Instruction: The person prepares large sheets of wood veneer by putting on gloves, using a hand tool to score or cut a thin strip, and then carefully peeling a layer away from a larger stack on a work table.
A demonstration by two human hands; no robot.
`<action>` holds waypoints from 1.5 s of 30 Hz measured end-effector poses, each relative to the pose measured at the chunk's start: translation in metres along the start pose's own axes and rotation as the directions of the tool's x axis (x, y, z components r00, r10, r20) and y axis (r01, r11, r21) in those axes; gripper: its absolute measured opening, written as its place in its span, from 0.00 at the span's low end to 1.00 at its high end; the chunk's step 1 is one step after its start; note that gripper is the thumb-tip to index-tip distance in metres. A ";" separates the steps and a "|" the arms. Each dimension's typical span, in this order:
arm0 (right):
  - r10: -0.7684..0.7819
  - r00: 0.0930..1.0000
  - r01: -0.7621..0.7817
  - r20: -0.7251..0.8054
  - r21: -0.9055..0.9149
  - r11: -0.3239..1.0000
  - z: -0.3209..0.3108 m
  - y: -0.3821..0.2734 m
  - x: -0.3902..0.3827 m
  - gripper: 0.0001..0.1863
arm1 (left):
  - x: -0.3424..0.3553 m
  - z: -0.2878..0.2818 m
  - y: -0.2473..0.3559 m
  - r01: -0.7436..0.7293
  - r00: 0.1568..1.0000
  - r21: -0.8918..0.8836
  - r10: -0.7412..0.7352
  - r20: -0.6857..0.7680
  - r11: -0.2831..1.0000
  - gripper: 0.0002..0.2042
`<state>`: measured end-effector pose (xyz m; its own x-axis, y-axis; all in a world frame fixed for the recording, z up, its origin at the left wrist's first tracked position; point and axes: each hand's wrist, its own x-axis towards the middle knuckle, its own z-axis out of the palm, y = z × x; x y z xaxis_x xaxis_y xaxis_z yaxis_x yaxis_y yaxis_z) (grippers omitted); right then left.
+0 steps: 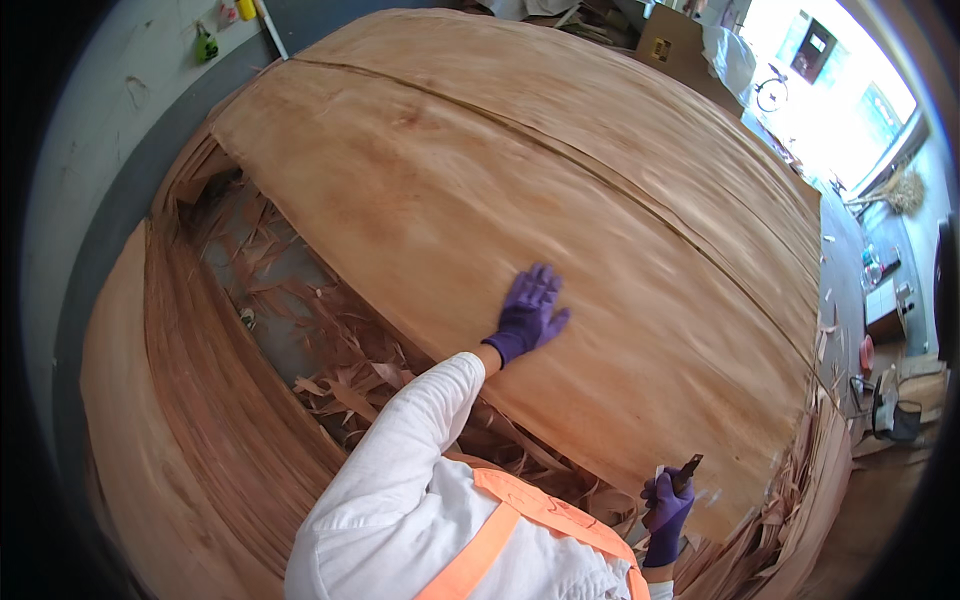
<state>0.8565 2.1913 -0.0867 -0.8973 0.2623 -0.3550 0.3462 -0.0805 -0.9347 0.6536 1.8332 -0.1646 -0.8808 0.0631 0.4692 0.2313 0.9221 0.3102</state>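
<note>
A large tan sheet of wood veneer [400, 220] lies on top of a wide stack in front of me. My left hand [530, 315], in a purple glove, rests flat on this sheet with its fingers spread. Near the sheet's right front corner, my right hand [667, 515], also gloved in purple, is closed around a knife [688, 470]. Its dark tip points up and away from the sheet; most of the handle is hidden in my fist. A small white spot shows beside those fingers, too small to make out.
Beyond a dark seam lies another veneer sheet [600, 120]. Torn veneer scraps [350, 375] litter the floor between the sheet and a second veneer stack [230, 370] on the left. Ragged strips [790, 520] hang at the right edge. A cardboard box [685, 55] stands behind.
</note>
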 end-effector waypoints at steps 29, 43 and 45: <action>0.140 0.987 -0.129 0.074 -0.145 0.981 0.289 -0.077 0.007 0.09 | 0.061 -0.113 -0.232 -0.118 0.991 -0.046 0.115 -0.063 0.992 0.24; 0.151 0.983 -0.138 0.108 -0.126 0.982 0.329 -0.073 0.035 0.10 | 0.092 -0.073 -0.260 -0.194 0.979 0.111 0.185 0.087 0.975 0.27; 0.146 0.986 -0.135 0.087 -0.124 0.983 0.332 -0.072 0.035 0.10 | 0.088 -0.074 -0.265 -0.200 0.978 0.109 0.192 0.082 0.974 0.27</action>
<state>0.7094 1.8874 -0.0377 -0.8575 0.1635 -0.4879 0.4952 0.0048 -0.8688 0.5448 1.5659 -0.1443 -0.8507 0.2701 0.4510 0.3566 0.9268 0.1176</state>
